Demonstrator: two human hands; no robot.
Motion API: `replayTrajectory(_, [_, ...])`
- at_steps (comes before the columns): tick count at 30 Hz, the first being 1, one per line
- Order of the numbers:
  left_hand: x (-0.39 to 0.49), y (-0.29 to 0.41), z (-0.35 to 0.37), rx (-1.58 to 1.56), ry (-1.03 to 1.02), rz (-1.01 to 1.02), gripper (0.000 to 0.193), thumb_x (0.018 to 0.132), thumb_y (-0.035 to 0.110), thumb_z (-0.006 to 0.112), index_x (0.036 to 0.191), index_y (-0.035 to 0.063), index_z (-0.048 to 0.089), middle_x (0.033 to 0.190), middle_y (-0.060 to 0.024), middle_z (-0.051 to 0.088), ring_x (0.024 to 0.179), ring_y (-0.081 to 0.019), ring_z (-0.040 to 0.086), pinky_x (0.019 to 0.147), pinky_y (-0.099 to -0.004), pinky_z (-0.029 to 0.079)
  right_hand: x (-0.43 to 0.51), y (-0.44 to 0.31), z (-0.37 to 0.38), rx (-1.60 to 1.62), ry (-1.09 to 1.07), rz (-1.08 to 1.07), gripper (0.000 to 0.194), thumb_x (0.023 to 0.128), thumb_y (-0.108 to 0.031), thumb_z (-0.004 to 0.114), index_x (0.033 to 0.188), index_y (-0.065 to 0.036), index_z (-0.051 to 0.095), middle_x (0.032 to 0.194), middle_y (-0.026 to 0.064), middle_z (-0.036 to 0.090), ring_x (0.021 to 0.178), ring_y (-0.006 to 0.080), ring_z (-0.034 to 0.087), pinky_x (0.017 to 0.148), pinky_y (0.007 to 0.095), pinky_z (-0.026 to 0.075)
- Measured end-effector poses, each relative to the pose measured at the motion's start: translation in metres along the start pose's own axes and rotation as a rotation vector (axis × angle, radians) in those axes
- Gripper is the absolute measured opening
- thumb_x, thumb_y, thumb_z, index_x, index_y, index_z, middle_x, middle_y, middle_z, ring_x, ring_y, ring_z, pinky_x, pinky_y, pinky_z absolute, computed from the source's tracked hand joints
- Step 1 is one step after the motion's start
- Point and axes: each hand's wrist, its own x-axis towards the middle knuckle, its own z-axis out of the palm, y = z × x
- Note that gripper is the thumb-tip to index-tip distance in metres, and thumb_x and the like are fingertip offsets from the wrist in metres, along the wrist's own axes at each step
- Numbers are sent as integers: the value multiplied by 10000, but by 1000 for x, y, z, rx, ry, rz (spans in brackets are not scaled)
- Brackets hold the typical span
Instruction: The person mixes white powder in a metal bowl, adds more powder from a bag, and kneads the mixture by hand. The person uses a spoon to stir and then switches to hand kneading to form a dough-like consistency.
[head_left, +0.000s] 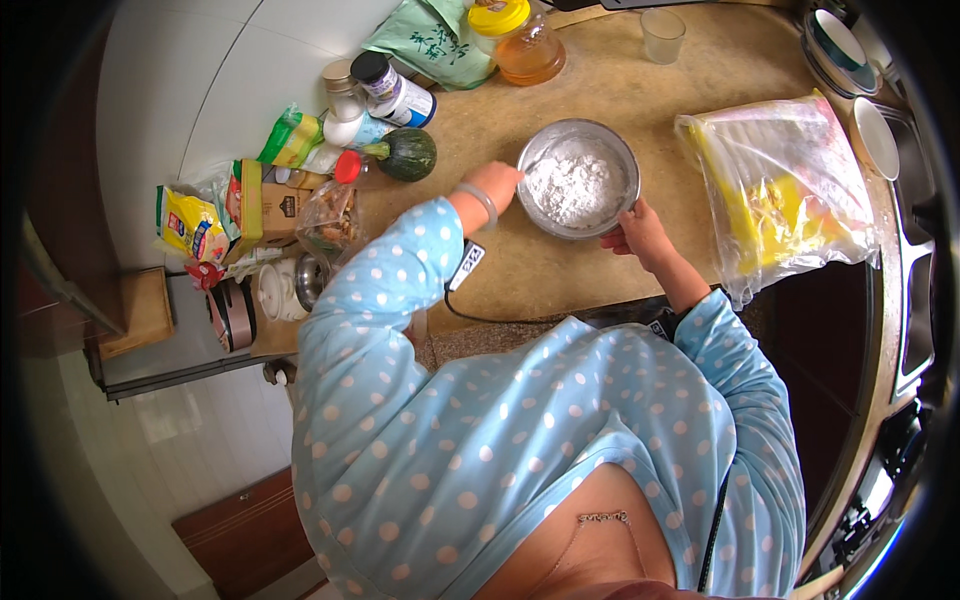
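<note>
A round metal bowl (541, 217) stands on the tan countertop (525, 277) before me, with loose white powder (574, 187) inside. My left hand (491, 191) is at the bowl's left rim, its fingers bent close to the edge; whether it grips the rim or something thin cannot be told. At the lower right, my right hand (637, 231) holds the bowl's rim, thumb on top and fingers curled beneath.
Left of the bowl are a green squash (409, 155), bottles and food packets. A jar with a yellow lid (529, 52) and a glass (663, 37) stand behind. A plastic-wrapped yellow package (787, 195) lies right, near bowls (874, 139) and the sink (911, 180).
</note>
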Motion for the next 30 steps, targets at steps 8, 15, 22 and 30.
replayTrajectory(8, [-6, 27, 13, -865, -265, -319, 305, 831, 37, 453, 1100, 14, 596, 822, -179, 636, 709, -245, 610, 671, -340, 484, -2, -4, 0, -39, -16, 10, 328, 874, -95, 351, 1196, -32, 363, 871, 142, 629, 636, 214, 662, 479, 290, 512])
replayTrajectory(15, [-9, 77, 4, -477, 295, -140, 305, 807, 4, 453, 1063, 40, 614, 938, -209, 618, 857, -372, 584, 750, -389, 471, -2, -3, -1, -33, -37, 13, 331, 871, -101, 355, 1196, -41, 365, 871, 128, 635, 648, 207, 663, 483, 286, 508])
replayTrajectory(22, [-51, 91, 17, -340, 152, -129, 278, 841, 73, 447, 1088, 74, 576, 874, -172, 579, 804, -352, 573, 672, -419, 459, -3, -4, 0, -36, -34, 13, 321, 875, -112, 354, 1189, -49, 369, 854, 125, 639, 648, 203, 662, 489, 281, 510])
replayTrajectory(30, [4, 57, 24, -206, 322, -222, 244, 864, 135, 446, 1054, 83, 590, 852, -159, 574, 758, -342, 574, 640, -428, 459, -4, -6, 1, -67, -27, 3, 319, 886, -129, 357, 1194, -50, 374, 849, 128, 640, 639, 200, 661, 492, 284, 516])
